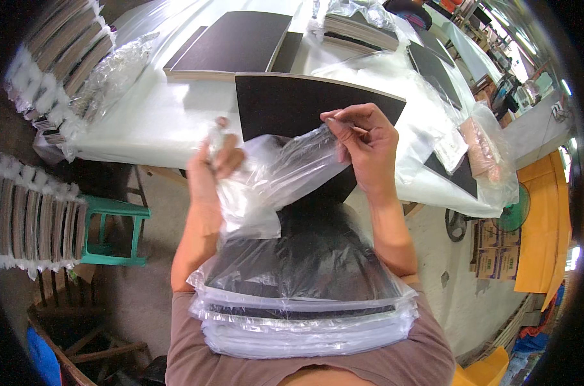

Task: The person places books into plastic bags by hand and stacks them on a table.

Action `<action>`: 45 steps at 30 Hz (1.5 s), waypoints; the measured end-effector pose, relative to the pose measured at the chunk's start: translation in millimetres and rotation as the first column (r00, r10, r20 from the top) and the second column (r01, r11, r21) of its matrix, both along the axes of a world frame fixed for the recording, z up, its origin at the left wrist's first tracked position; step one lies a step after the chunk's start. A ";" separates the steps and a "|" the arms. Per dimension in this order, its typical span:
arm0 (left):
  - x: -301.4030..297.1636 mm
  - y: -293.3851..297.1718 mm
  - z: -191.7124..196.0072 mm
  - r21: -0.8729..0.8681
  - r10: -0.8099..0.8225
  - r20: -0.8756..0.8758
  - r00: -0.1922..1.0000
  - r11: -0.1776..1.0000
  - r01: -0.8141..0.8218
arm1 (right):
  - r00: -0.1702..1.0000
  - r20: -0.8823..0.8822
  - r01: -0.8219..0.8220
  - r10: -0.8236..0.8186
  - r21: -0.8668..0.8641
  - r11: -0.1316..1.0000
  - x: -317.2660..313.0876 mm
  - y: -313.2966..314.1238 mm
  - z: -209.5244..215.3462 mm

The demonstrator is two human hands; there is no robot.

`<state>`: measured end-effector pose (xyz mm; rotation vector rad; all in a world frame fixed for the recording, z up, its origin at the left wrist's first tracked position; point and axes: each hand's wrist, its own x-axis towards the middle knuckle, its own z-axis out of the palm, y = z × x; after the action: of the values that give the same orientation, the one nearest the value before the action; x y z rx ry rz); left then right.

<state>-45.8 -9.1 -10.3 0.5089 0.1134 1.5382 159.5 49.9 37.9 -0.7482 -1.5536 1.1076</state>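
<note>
A clear plastic bag point(305, 157) stretches between my two raised hands. My right hand point(367, 145) pinches one end of it between thumb and fingers. My left hand point(216, 157), smeared by motion, has its fingers curled at the bunched other end. Behind the bag, a black board point(305, 93) leans over the near table edge. Below my hands, against my body, lies a stack of plastic-wrapped black sheets point(298, 276), with several layers of film at its near side.
On the white-covered table point(137, 122) lie black boards point(234, 42) in a pile and another wrapped stack point(359, 32). Plastic-wrapped bundles point(34, 219) rise at the left, beside a green stool point(115, 228). Cartons point(498, 251) and a yellow panel point(542, 219) are at the right.
</note>
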 end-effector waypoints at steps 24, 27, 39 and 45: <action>43.1 16.5 8.8 -0.090 -0.069 -0.431 0.900 0.995 0.034 | 0.954 -0.023 -0.301 0.300 -0.086 0.950 7.6 7.9 -33.5; 45.4 11.1 5.9 0.020 -0.076 -0.622 0.779 0.993 0.113 | 0.907 -0.401 -0.307 0.131 -0.415 0.856 6.0 0.1 -17.5; -30.8 -25.8 -55.5 0.060 0.039 -0.381 0.924 0.998 -0.018 | 0.812 -0.584 -0.299 0.008 -0.403 0.865 90.0 25.9 -12.4; -23.1 -10.4 -33.2 0.175 0.086 0.076 0.993 0.980 -0.098 | 0.866 -0.318 -0.499 0.386 -0.513 0.698 69.8 -7.3 -55.7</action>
<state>-68.9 -19.5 -43.5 0.5993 -0.0549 1.6640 229.3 42.6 -17.8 -0.6402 -1.2563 2.0273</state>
